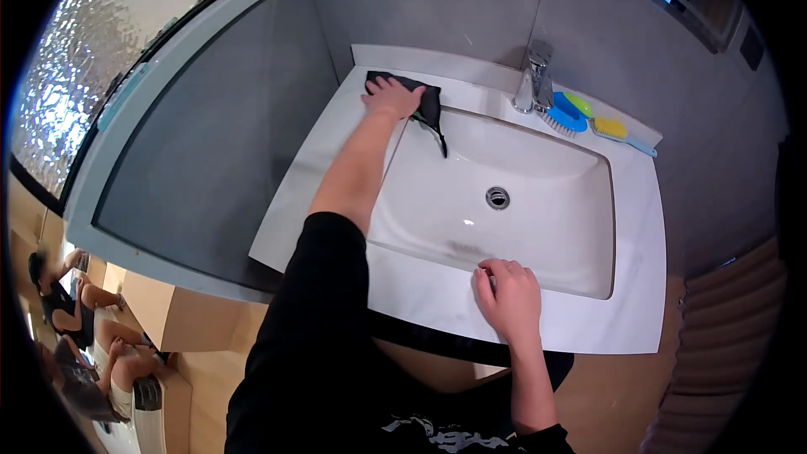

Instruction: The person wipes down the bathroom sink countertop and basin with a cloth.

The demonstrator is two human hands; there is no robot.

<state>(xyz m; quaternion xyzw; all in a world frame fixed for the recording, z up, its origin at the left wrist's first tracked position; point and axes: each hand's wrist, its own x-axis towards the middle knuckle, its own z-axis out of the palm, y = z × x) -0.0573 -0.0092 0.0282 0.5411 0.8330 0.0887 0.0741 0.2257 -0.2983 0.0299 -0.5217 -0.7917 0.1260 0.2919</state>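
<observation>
My left hand [393, 99] lies flat with spread fingers on a dark cloth [429, 107] at the back left corner of the white countertop [308, 164]. One narrow dark end of the cloth hangs over the rim into the white sink basin [538, 235]. At the front edge of the basin rests my right hand [511, 296], fingers curled together and thumb slightly apart. I see nothing held in it, though its palm is hidden.
A chrome faucet [534, 80] stands behind the basin. Right of it lie a blue scrub brush [565, 113], a green item [578, 102] and a yellow-headed brush [611, 128]. A grey partition [210, 126] borders the counter's left. Two people [71, 307] sit at lower left.
</observation>
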